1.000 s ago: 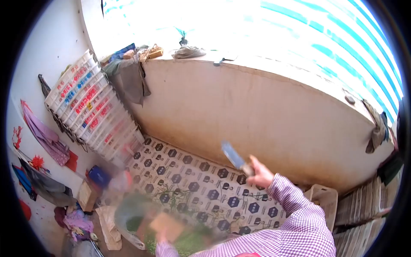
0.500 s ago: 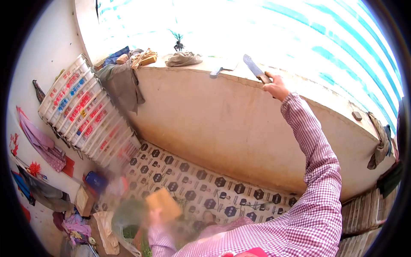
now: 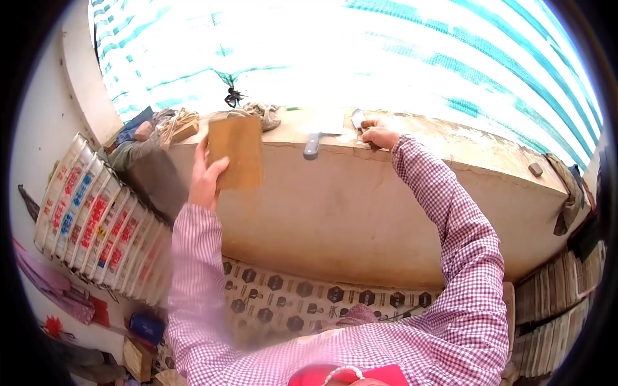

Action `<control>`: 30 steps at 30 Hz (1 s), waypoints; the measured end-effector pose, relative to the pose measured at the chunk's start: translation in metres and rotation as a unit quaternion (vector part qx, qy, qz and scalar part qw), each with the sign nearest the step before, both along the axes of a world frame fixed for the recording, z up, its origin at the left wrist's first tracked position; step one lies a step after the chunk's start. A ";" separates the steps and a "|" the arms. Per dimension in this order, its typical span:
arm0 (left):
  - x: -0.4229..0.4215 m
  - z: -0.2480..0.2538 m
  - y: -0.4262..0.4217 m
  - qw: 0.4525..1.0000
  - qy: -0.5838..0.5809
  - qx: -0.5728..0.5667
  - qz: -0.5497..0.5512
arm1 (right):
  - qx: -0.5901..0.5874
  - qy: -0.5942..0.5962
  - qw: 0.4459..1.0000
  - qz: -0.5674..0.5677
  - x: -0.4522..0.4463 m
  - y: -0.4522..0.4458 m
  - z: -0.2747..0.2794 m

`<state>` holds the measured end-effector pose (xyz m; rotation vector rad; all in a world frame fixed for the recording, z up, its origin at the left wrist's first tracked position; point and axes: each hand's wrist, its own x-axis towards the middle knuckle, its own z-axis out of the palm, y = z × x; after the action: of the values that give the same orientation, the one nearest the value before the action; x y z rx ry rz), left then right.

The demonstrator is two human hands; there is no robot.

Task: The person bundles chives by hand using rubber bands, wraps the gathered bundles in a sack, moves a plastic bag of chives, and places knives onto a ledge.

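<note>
My left hand (image 3: 206, 179) is closed around the edge of a flat, brown rectangular board (image 3: 237, 152), held up in front of the ledge (image 3: 444, 143). My right hand (image 3: 380, 136) grips a knife (image 3: 357, 118) at the ledge's edge; its short visible blade points away, and the fingers hide most of the handle. Just left of that hand lies a cleaver (image 3: 312, 145), its grey handle sticking out over the edge and its pale blade washed out by light. Behind the board, a crumpled grey cloth (image 3: 267, 118) rests on the ledge, partly covered.
Stacked white buckets (image 3: 96, 215) with red and blue lettering lean at the left wall. Cloths and a bundle of cord (image 3: 180, 123) lie at the ledge's left end. A small block (image 3: 535, 169) sits far right. Patterned sheeting (image 3: 302, 293) covers the floor.
My left hand has lifted the board from low near the floor up to ledge height. My right hand has brought the knife leftward and lower, onto or near the ledge. The view has shifted.
</note>
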<state>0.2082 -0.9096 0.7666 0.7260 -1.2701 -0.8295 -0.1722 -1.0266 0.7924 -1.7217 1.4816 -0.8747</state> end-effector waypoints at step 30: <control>-0.101 -0.023 -0.116 0.709 -0.656 -0.214 0.145 | -0.314 0.337 0.859 0.223 -0.014 -0.019 -0.016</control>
<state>0.1073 -1.0256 0.7433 1.1254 -2.3959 0.4623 -0.1861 -1.0452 0.7760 -2.9422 1.1302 -0.5378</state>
